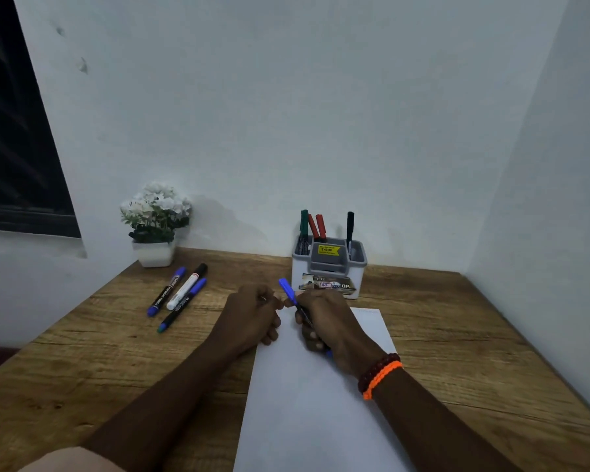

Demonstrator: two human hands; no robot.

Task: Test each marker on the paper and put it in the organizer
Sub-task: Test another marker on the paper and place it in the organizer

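Over the paper (307, 403), the right hand (327, 321) grips a blue marker (292, 296); the left hand (252, 311) rests curled beside it, seemingly holding nothing. Pulled carelessly, the cap could fly off the bench (457, 335).

blue marker (286, 288), white paper (307, 403), orange bracelet (382, 378)

The wooden table (457, 352) carries a white paper (307, 413), 3 loose markers (181, 298), a flower pot (154, 253) and a grey organizer (329, 270).
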